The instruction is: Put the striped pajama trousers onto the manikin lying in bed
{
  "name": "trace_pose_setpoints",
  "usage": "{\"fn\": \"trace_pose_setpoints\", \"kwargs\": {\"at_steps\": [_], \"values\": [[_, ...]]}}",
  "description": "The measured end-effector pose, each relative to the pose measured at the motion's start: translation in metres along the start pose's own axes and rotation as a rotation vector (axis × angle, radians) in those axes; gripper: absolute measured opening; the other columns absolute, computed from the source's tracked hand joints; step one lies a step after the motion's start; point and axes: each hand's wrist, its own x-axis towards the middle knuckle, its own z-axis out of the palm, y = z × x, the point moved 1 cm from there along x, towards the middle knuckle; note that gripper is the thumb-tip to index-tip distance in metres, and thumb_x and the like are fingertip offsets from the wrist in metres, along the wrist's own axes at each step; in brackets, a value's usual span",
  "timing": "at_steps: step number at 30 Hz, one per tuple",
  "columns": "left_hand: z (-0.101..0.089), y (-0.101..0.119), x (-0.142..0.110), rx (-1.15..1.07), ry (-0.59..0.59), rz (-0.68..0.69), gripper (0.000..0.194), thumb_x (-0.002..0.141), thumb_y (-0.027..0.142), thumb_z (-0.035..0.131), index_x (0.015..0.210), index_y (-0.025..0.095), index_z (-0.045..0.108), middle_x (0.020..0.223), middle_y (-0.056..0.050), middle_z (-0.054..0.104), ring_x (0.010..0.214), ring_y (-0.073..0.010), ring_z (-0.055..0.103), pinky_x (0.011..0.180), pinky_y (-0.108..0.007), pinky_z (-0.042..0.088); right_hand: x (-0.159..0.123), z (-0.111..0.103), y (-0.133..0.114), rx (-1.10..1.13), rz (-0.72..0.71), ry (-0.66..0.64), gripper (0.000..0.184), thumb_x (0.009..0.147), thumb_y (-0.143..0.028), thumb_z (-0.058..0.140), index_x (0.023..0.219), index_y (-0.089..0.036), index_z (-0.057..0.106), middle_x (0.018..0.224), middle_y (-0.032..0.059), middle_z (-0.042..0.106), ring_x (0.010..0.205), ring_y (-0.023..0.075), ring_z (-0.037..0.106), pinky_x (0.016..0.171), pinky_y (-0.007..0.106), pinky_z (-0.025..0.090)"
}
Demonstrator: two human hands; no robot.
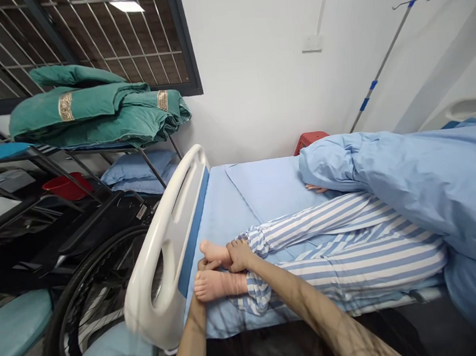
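Note:
Two bare feet lie on the light-blue bed sheet, below rolled cuffs of blue-and-white striped trousers. My right hand wraps over the ankle of the far foot. My left hand reaches up past the toes of the near foot and grips the far foot from its sole side; part of this hand is hidden behind the near foot. A light-blue quilt covers the upper body, and the fingers of a hand show at its edge. Whether this is a person or a manikin, I cannot tell.
At the bed's foot stands a white and blue end board, with a wheelchair wheel beyond it. Green folded bedding lies on a rack at the left. A red stool and a drip stand are by the wall.

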Motion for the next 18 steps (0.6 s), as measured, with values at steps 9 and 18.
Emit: {"fn": "trace_pose_setpoints", "kwargs": {"at_steps": [9, 18], "values": [[-0.001, 0.000, 0.000, -0.155, 0.059, -0.079, 0.037, 0.092, 0.025, 0.033, 0.122, 0.021, 0.054, 0.120, -0.025, 0.062, 0.122, -0.0488, 0.055, 0.082, -0.062, 0.046, -0.004, -0.006, -0.001, -0.054, 0.042, -0.106, 0.060, 0.071, -0.040, 0.077, 0.121, -0.009, 0.061, 0.123, 0.0223, 0.067, 0.112, 0.0351, 0.061, 0.100, 0.046, 0.040], [0.000, -0.002, 0.001, -0.026, 0.113, -0.015, 0.027, 0.089, 0.040, 0.045, 0.103, 0.022, 0.060, 0.109, -0.023, 0.063, 0.109, -0.0493, 0.060, 0.072, -0.062, 0.047, -0.010, -0.016, -0.008, -0.039, 0.053, -0.104, 0.057, 0.072, -0.039, 0.077, 0.119, -0.009, 0.063, 0.120, 0.0215, 0.068, 0.113, 0.0353, 0.062, 0.101, 0.046, 0.041]]}}
